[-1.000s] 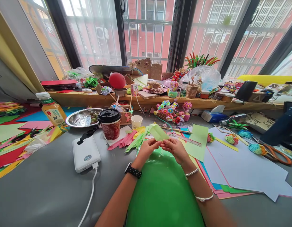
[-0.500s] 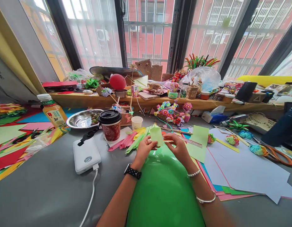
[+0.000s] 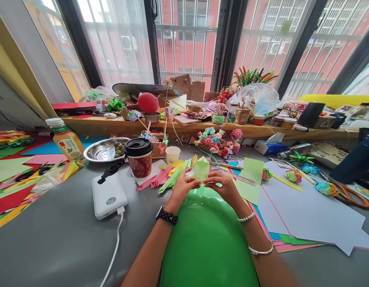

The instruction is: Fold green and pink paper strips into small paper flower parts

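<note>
A small light green folded paper piece (image 3: 201,170) stands upright between both hands, above the grey table. My left hand (image 3: 183,187) pinches its lower left edge and my right hand (image 3: 223,187) pinches its lower right edge. A black watch sits on the left wrist, bead and metal bracelets on the right. A large shiny green balloon (image 3: 207,243) lies under my forearms. Just beyond the hands lie folded paper strips (image 3: 168,175) in pink, yellow and green, a ruler (image 3: 236,177) and a light green sheet (image 3: 250,179).
A lidded red coffee cup (image 3: 139,157), white power bank (image 3: 109,195) with cable, metal bowl (image 3: 105,148) and juice bottle (image 3: 66,141) stand to the left. Coloured paper (image 3: 14,179) covers the far left. White sheets (image 3: 310,211) and orange scissors (image 3: 350,193) lie right. A cluttered wooden sill (image 3: 160,125) runs behind.
The paper piece went from lying tilted and flat to standing upright. Both hands shifted slightly and now pinch its lower corners close together.
</note>
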Demonstrator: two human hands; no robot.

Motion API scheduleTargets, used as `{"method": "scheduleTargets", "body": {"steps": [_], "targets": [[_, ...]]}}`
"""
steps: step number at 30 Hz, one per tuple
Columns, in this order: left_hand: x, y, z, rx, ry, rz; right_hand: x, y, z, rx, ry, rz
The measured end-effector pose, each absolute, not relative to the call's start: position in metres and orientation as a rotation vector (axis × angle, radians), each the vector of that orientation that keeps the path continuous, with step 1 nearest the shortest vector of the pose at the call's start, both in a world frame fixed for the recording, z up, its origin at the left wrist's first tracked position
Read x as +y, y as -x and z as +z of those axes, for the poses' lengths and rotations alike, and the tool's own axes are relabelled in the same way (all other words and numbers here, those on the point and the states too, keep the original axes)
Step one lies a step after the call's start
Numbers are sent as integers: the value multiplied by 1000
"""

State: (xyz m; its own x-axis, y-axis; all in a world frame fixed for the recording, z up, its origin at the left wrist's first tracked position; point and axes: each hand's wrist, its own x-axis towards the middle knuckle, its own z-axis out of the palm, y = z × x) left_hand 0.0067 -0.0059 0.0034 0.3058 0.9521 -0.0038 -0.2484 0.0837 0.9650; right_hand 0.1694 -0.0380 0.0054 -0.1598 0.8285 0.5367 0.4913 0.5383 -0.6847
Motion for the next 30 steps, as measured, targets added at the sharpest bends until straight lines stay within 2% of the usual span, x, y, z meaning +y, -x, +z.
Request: {"method": "scheduleTargets", "body": {"steps": [16,30], "targets": [[-8,-9,5,800,-1125,1035,-36,-162,4,-1588,1161,632],[-8,-7,7,858,-1206,981,-36,-160,1,-1629,1165,657]]}}
